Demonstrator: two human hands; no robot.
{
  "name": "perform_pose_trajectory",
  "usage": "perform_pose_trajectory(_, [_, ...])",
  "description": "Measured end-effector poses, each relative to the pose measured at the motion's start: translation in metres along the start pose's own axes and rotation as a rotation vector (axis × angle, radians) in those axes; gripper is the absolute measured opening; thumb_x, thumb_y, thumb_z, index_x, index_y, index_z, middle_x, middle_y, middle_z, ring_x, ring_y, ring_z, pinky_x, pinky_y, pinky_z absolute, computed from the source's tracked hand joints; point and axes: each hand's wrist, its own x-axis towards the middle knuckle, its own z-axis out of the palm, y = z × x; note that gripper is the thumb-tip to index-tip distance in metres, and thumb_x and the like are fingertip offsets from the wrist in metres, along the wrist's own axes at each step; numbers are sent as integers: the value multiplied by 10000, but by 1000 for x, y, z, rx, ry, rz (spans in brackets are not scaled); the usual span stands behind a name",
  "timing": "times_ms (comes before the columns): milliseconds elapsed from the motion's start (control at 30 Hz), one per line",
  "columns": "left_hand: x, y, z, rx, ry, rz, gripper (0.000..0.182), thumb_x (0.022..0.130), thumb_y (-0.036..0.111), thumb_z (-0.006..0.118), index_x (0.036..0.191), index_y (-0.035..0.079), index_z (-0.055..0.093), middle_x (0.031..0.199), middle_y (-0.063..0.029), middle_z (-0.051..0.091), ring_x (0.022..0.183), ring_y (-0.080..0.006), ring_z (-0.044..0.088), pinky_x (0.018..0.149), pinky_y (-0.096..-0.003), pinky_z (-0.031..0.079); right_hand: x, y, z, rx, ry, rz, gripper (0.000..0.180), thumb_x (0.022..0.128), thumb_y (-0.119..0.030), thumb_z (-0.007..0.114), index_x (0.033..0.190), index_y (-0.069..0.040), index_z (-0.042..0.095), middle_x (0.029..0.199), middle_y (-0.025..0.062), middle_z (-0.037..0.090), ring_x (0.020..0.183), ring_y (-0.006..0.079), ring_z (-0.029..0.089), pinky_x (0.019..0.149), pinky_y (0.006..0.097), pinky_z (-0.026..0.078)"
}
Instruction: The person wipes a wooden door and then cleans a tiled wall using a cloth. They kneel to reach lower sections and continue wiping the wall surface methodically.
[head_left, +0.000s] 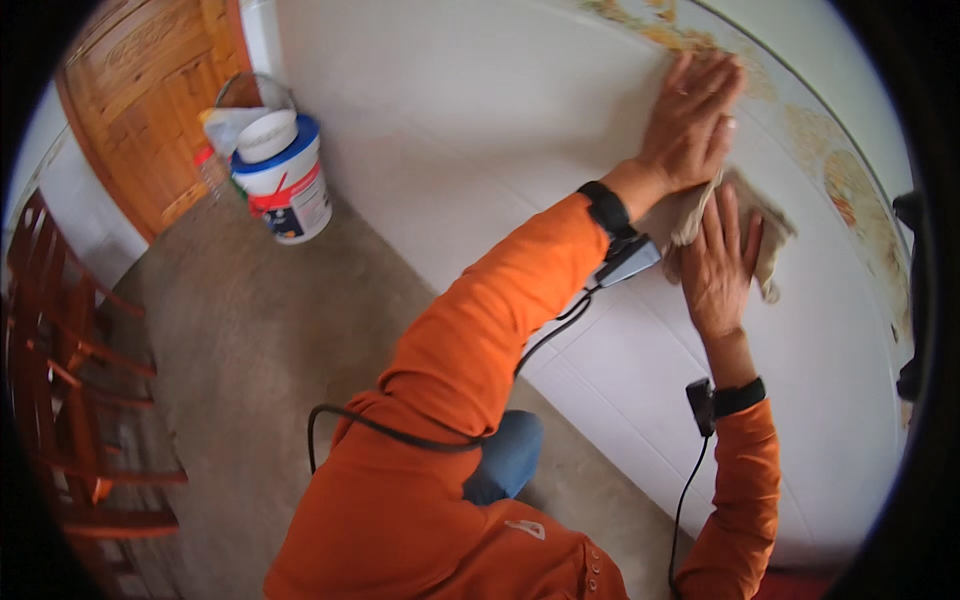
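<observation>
A beige cloth (761, 206) lies against the white tiled wall (495, 97), its edges crumpled. My right hand (721, 262) presses it flat to the tiles with the fingers spread over it. Higher up, my left hand (694, 120) rests on the wall near the patterned border, fingers extended and slightly blurred. Its heel is close to the cloth's upper left edge; whether it touches the cloth I cannot tell. The palms of both hands are hidden. Each wrist wears a black band with a small cabled device (630, 260).
A white bucket (292, 202) with a blue lid stands by the wall, a white tub (268, 136) on top. A plastic bottle (211, 169) is beside it, near a wooden door (154, 97). Reddish-brown wooden chairs (79, 352) stand left on the concrete floor (255, 337). A black cable (390, 431) crosses my left sleeve.
</observation>
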Motion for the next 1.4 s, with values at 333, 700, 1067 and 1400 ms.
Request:
perform_pose_trajectory(333, [34,-53,56,173,27,169,472,971,220,450,1404,35,475,1443,-169,466,1374,-349,382,1149,-494,252,-142,37,52,344,-349,18,459,894,-164,557,1352,-162,529,1277,0,568,1138,195,554,883,371,489])
perform_pose_trajectory(700, [45,-85,73,112,25,304,370,1009,184,451,1321,19,565,1382,-148,544,1333,-317,455,1138,-446,272,-228,294,-49,-444,391,663,475,813,-268,666,1238,-77,574,1228,166,567,1123,379,515,958,480,364])
perform_pose_trajectory(1067, [43,-91,71,205,-11,328,404,995,191,467,1339,-8,536,1427,-172,489,1352,-331,423,1148,-466,267,-271,190,68,-89,644,1466,338,854,-226,576,1077,27,602,1156,247,567,1133,447,449,1025,559,293])
perform_pose_trajectory(1400, [40,-91,65,263,-29,245,426,971,172,481,1352,-15,515,1434,-184,474,1361,-332,410,1144,-464,267,-54,47,55,212,238,494,414,797,-133,582,1209,-167,607,1498,42,415,1419,230,327,1181,528,166])
